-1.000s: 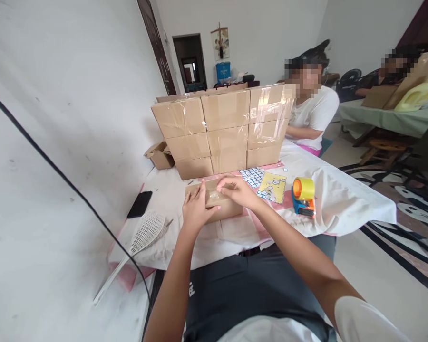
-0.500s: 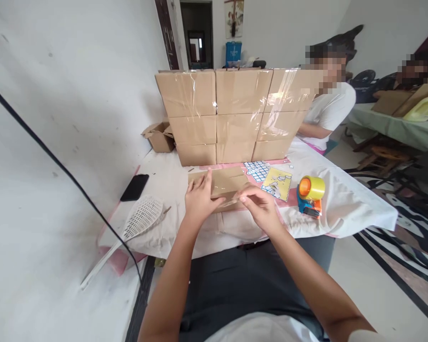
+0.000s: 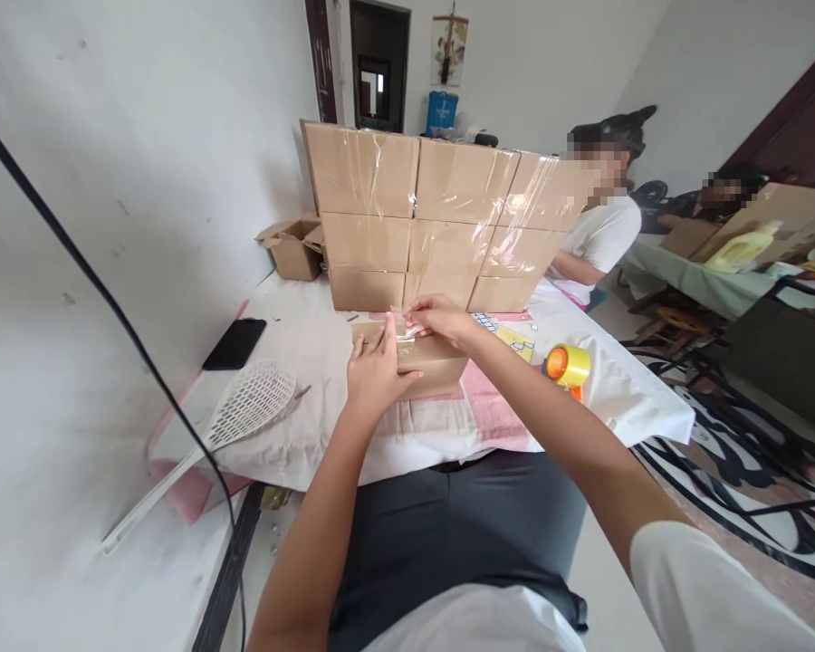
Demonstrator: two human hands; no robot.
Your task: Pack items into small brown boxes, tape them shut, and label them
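No text can be read; the bright blue, boxy container (image 3: 441,112) at the back bears pale marks, possibly lettering, too small to tell.

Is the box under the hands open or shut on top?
Apparently shut: the cardboard box shows a flat top, with clear tape beside the left hand.

small box (image 3: 433,378): partly hidden (under hands (image 3: 373,367) (image 3: 445,323)) | yellow card (image 3: 518,343): partly behind right forearm (image 3: 543,403) | chair (image 3: 794,349): edge-cropped
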